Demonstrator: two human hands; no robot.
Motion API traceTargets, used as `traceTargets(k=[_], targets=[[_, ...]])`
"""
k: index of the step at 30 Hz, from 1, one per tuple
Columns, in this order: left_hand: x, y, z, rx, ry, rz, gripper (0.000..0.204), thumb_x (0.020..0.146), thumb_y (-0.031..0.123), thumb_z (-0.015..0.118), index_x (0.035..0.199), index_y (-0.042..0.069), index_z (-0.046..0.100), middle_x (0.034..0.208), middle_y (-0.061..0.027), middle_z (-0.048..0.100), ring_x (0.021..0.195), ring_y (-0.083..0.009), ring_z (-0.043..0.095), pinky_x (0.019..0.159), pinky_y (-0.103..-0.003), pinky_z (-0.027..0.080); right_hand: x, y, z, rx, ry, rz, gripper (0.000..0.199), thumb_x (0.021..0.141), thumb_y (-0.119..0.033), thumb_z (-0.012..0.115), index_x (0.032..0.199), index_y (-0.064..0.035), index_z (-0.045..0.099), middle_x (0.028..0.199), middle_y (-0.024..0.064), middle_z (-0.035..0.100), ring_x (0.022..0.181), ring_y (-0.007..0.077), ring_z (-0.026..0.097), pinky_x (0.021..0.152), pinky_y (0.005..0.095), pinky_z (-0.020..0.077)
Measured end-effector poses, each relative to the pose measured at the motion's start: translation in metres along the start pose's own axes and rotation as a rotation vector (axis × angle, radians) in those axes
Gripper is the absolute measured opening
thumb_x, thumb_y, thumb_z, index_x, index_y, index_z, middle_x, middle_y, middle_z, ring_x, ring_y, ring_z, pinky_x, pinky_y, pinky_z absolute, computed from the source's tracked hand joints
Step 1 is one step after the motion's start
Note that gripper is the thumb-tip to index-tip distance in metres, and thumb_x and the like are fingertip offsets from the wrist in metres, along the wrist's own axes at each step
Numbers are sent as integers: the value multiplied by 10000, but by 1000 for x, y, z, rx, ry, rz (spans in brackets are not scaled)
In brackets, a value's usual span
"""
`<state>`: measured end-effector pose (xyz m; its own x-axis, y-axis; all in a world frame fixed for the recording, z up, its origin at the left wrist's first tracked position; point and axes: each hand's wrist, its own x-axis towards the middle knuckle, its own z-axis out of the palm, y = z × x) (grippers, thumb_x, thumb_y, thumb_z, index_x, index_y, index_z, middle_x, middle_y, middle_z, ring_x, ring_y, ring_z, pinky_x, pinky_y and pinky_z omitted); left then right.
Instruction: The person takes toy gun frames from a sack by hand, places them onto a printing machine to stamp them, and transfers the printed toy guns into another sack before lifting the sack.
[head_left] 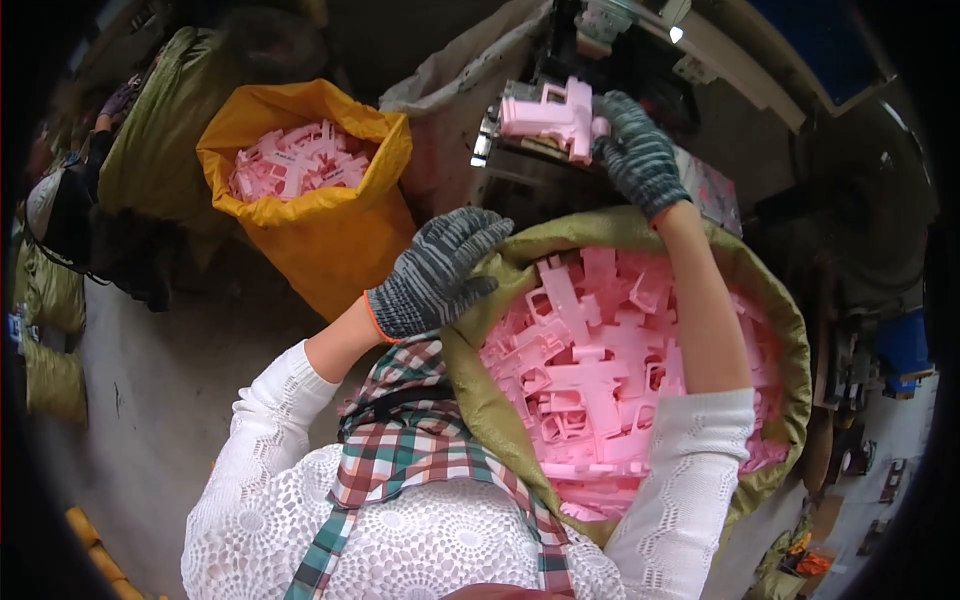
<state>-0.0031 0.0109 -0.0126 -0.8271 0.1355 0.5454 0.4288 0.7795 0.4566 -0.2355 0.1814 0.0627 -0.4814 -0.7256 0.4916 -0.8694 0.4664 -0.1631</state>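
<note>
Extends the right hand [640, 155], in a grey striped knit glove, to the right end of a pink toy-gun piece [550, 118] up at a machine [601, 28], beyond an olive-green sack [465, 390]. Has those fingers slightly bent, too hidden to tell gripping from mere touching. Holds the left hand [432, 275], gloved alike, back upward, fingers nearly straight, thumb spread, grasping nothing visible, beside the rim of the olive-green sack, full of pink pieces [590, 385]. Shows a yellow sack [345, 250] of similar pieces farther left. Wears a checked apron [385, 440] over a white lacy top [420, 540].
</note>
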Motion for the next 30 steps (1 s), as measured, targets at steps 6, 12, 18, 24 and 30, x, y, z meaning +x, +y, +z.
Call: traceTargets(k=[6,12,18,24,30], targets=[[-22,2,6,-292,60,-49,429,781,60,626,1190,24,502,1132,-152,561,1046,-327,531,895,-373,425,-66,-83,-39,158,-689,110,241,772,-119,635,995,-31,617,853,166,647,780,285,632,713,354,503],[-22,10,15,-438,-8,-175,453,800,73,627,1224,19,477,1164,-143,548,1073,-281,530,922,-344,409,-124,-105,18,-217,-452,175,485,680,-264,702,1094,-58,556,954,168,620,897,321,596,787,416,460],[-8,19,3,-627,50,-127,515,816,106,636,1276,15,423,1174,-117,536,1108,-188,497,958,-308,374,-111,-109,-51,783,-361,380,476,649,14,727,1075,-16,516,987,118,614,887,201,602,787,313,512],[26,40,-12,-1089,-88,-432,337,805,213,682,1070,18,608,905,-56,644,825,-110,563,771,-264,465,-72,-125,-89,622,-159,188,701,641,13,745,1254,-24,408,1153,139,540,1022,216,554,888,329,472],[24,21,-31,-1142,-113,-613,254,847,251,625,911,8,665,781,-22,643,716,-51,540,667,-212,457,-72,-120,-108,456,-192,-41,780,627,-79,789,1300,-27,399,1250,113,500,1140,217,497,974,347,405]])
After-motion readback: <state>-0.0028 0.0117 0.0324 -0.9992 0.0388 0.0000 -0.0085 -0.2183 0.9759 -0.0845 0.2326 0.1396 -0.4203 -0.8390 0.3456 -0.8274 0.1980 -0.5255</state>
